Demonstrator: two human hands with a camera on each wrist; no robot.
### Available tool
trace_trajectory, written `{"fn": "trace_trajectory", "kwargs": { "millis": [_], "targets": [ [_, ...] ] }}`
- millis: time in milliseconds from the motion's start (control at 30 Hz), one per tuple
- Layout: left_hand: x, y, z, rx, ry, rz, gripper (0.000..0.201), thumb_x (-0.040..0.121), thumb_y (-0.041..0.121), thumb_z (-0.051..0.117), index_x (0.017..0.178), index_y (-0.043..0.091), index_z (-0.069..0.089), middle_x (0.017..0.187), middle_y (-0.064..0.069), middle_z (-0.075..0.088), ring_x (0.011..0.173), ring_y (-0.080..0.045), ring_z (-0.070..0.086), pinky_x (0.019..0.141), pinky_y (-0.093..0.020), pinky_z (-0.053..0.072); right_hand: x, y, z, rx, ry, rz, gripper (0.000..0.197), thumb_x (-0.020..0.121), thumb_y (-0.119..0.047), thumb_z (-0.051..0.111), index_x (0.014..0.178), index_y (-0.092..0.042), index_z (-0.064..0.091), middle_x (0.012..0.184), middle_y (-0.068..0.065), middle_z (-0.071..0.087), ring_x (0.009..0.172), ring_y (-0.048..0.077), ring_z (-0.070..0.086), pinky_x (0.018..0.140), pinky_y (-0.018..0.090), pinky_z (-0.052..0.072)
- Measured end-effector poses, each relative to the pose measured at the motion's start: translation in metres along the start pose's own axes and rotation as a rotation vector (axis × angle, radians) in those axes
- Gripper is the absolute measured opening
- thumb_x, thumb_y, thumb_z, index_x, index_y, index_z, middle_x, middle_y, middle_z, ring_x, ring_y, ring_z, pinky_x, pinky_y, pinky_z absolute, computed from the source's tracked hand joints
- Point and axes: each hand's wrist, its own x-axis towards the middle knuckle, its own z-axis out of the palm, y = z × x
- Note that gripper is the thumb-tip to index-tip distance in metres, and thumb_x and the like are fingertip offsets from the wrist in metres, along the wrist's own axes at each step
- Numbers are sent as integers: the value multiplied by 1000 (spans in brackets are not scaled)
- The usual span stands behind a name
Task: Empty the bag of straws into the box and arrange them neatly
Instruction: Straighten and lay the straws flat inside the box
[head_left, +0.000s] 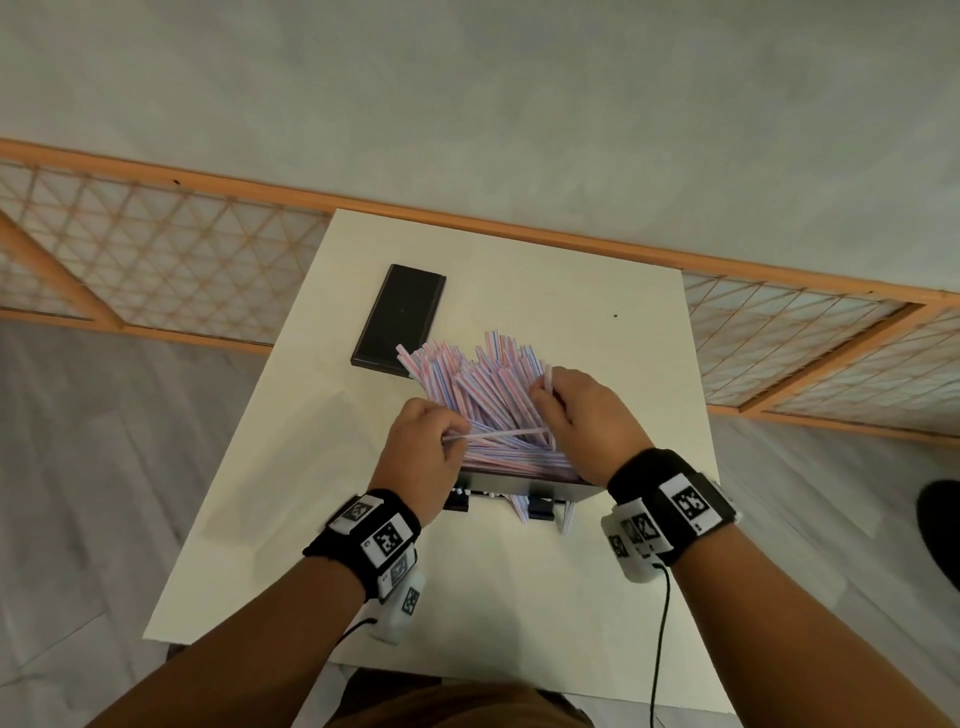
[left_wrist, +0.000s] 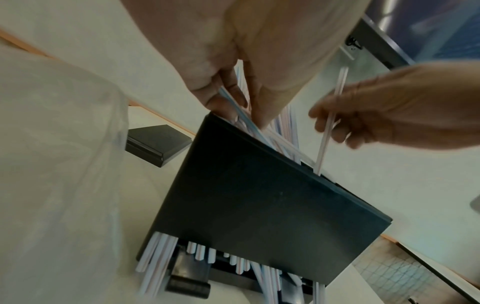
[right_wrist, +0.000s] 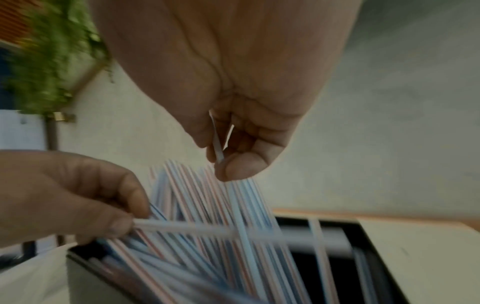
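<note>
A black box (head_left: 524, 487) stands on the white table (head_left: 519, 597), stuffed with red- and blue-striped straws (head_left: 478, 384) that fan out above its rim. A few straws (left_wrist: 155, 259) stick out of the slot at its base. My left hand (head_left: 452, 436) pinches one straw (head_left: 498, 434) that lies crosswise over the pile. My right hand (head_left: 545, 387) pinches another straw (left_wrist: 330, 121) held nearly upright at the pile's right side. In the right wrist view both hands (right_wrist: 221, 162) (right_wrist: 130, 220) hold over the straws (right_wrist: 207, 205). The clear plastic bag (left_wrist: 52, 164) lies left of the box.
A black lid (head_left: 400, 317) lies flat on the table behind and left of the box. A wooden lattice screen (head_left: 182, 249) runs behind the table. Bare tabletop lies in front of the box and to its right.
</note>
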Motion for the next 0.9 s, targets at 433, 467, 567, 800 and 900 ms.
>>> {"fn": "trace_trajectory", "kwargs": {
  "millis": [433,467,567,800,900],
  "targets": [
    [-7,-5,-6,-119,81,6,21,96,8,60,109,23,64,112,6,54,98,3,58,83,-21,54,1,-25,39,-312,-274,-11,27,99,-32,52,117,-15,64,116,4,54,89,28,64,76,38,54],
    [-8,-5,-6,-119,73,14,23,95,6,60,111,23,64,113,6,54,99,3,58,84,-21,54,0,-21,35,-342,-250,1,24,99,-27,50,111,-15,66,114,3,56,88,27,65,73,36,53],
    [-11,-7,-4,-104,36,62,24,94,11,61,114,23,66,115,9,52,101,-3,60,87,-24,55,5,-2,15,-587,-327,34,22,96,-14,48,107,-16,67,112,4,61,92,27,67,71,35,53],
    [-17,-10,5,133,-39,136,20,86,38,77,102,27,78,113,10,49,106,-12,46,87,-24,45,26,24,-8,-894,-763,32,30,94,-18,54,123,-22,64,122,5,65,109,33,65,86,38,53],
    [-17,-11,7,148,-46,123,15,88,38,76,94,25,79,112,7,49,105,-15,46,87,-26,45,35,27,-8,-1002,-877,105,32,93,-22,61,124,-18,62,120,5,68,107,31,67,84,37,55]
  ]
}}
